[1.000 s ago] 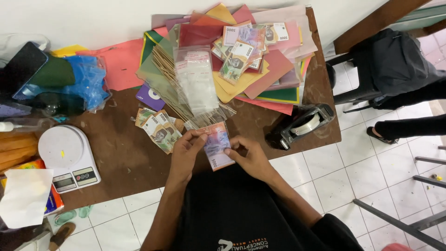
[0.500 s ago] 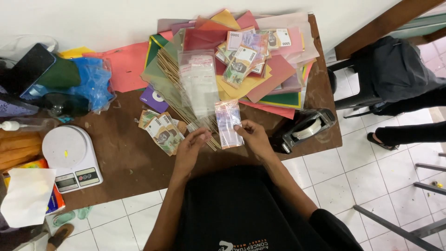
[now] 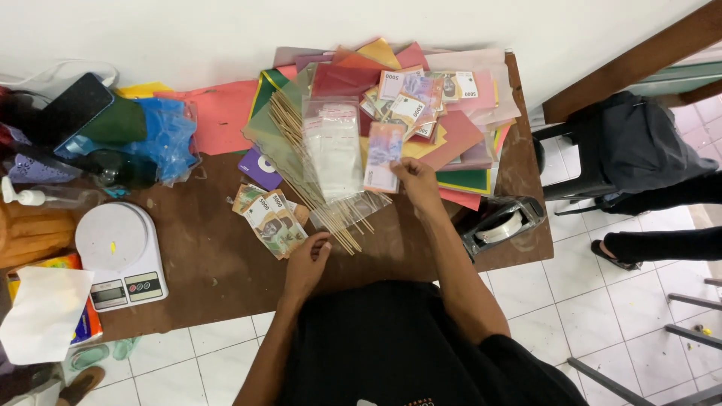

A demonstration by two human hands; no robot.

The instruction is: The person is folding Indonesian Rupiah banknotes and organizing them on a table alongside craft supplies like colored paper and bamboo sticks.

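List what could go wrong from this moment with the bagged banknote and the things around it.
1. The right hand pinches the sleeved banknote only at its lower corner, so it might slip or bend.
2. The wooden skewers lie loose beside the left hand; a nudge could scatter them.
3. The tape dispenser sits at the table edge and could get knocked off.

A craft workspace: coloured paper (image 3: 226,113), skewers (image 3: 316,177), scale (image 3: 120,256) (tiled floor) on a brown table (image 3: 203,256).
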